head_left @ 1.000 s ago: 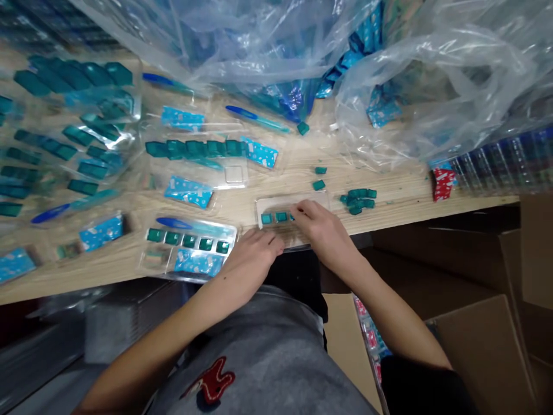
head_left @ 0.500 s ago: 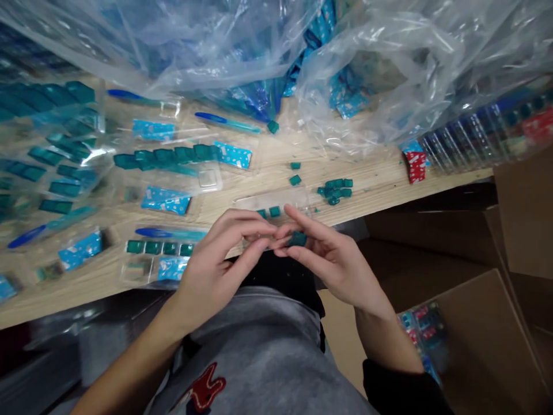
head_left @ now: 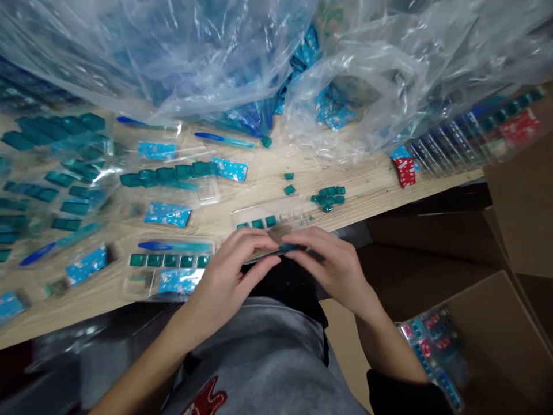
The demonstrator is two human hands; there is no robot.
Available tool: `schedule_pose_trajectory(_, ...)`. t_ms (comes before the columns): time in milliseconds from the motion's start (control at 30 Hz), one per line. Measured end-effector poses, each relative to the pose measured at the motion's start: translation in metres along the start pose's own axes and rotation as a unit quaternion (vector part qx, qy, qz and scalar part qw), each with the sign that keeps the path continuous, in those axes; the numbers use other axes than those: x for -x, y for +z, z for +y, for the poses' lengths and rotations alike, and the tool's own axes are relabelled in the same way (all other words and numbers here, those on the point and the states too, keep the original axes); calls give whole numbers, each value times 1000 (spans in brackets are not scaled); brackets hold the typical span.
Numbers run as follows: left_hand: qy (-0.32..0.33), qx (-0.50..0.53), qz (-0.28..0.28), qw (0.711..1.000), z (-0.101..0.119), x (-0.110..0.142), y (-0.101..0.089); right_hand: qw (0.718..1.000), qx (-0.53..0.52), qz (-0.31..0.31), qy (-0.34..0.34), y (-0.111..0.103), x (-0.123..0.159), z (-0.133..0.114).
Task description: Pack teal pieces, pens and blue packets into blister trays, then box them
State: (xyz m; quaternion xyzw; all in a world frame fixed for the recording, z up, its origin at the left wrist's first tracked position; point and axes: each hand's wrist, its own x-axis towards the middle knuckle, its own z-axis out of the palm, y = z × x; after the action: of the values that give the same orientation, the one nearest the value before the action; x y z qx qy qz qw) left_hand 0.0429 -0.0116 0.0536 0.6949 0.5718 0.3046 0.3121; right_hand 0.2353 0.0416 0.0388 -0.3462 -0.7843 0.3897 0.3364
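Right now, over the link, I have both hands together at the middle of the tabletop's (head_left: 363, 181) front edge. With the right hand (head_left: 298, 248) I pinch a small teal piece (head_left: 286, 248) between thumb and fingers; it is dark and partly hidden. My left hand (head_left: 276, 252) curves in from the other side, thumb below the fingers, its tips just beside the piece; whether they touch it, I cannot tell.

Just behind the fingers, a clear tray (head_left: 280, 206) lies along the front edge, with three teal blocks (head_left: 258, 223) in a row in its left part. Near its right end sits a small pile of teal pieces (head_left: 329, 199), and two loose bits (head_left: 289, 189) lie behind the tray.

To the left, also by the front edge, I see a filled tray (head_left: 129, 279) with a blue pen (head_left: 173, 246), five teal blocks and a blue packet (head_left: 179, 281). Plastic bags (head_left: 216, 57) crowd the back edge, and a red packet (head_left: 406, 172) lies toward the front right corner.
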Motion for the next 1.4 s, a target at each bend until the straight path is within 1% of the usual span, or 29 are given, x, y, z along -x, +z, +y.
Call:
schedule_pose_trajectory(100, -21, -16, -62, 998, -15, 6, 10, 992, 113, 35, 45, -3, -13, 28)
schedule_pose_trajectory(167, -16, -34, -87, 995, -23, 9, 16, 983, 174, 32, 53, -6, -26, 43)
schedule_pose_trajectory(233, -4, -44, -89, 995, -26, 10, 20, 976, 212, 28, 42, -14, -44, 52)
schedule_pose_trajectory(300, 9, -42, -78, 996, -27, 10, 20, 970, 236, 51, 27, -28, -64, 54)
schedule_pose_trajectory(367, 18, -34, -64, 997, -25, 10, 17, 961, 261, 89, 24, -46, -87, 53)
schedule_pose_trajectory(433, 22, -22, -48, 998, -25, 11, 12, 948, 299, 103, 41, -65, -110, 48)
schedule_pose_trajectory(500, 20, -5, -39, 999, -25, 14, 6, 939, 328, 79, 61, -79, -130, 40)
schedule_pose_trajectory(533, 18, 6, -37, 999, -26, 15, 3, 941, 326, 57, 64, -82, -138, 34)
schedule_pose_trajectory(633, 0, 40, -29, 999, -29, 19, -2, 963, 267, 0, 28, -82, -161, 13)
schedule_pose_trajectory(667, -4, 48, -23, 999, -31, 19, -3, 968, 252, -7, 11, -79, -168, 6)
schedule_pose_trajectory(733, -12, 57, -9, 998, -34, 20, -4, 966, 258, 1, -14, -72, -179, -6)
schedule_pose_trajectory(800, -10, 64, -10, 998, -36, 21, -8, 960, 276, 19, -33, -64, -183, -13)
schedule_pose_trajectory(867, -12, 70, -14, 997, -37, 22, -15, 962, 263, 40, -63, -57, -177, -13)
schedule_pose_trajectory(933, -17, 66, -15, 998, -39, 22, -26, 965, 243, 64, -81, -52, -161, -6)
schedule_pose_trajectory(1000, -12, 44, -1, 999, -43, 16, -37, 964, 251, 70, -55, -46, -139, 8)
schedule_pose_trajectory(1067, 16, -1, 25, 1000, -47, -4, -45, 964, 264, 42, -5, -39, -118, 24)
schedule_pose_trajectory(1133, 47, -74, 50, 995, -50, -40, -45, 967, 251, 7, 30, -29, -99, 37)
schedule_pose_trajectory(1167, 53, -119, 41, 991, -51, -63, -42, 971, 237, 4, 37, -23, -91, 41)
schedule_pose_trajectory(1200, 56, -176, 19, 983, -52, -88, -37, 974, 222, 13, 38, -18, -83, 44)
schedule_pose_trajectory(1267, 13, -298, -38, 954, -52, -135, -23, 980, 188, 50, 29, -8, -69, 46)
schedule_pose_trajectory(1333, -17, -334, -47, 941, -52, -173, -8, 984, 156, 82, 24, -2, -53, 46)
schedule_pose_trajectory(1400, -38, -345, -41, 937, -53, -195, 4, 984, 137, 105, 31, -3, -37, 47)
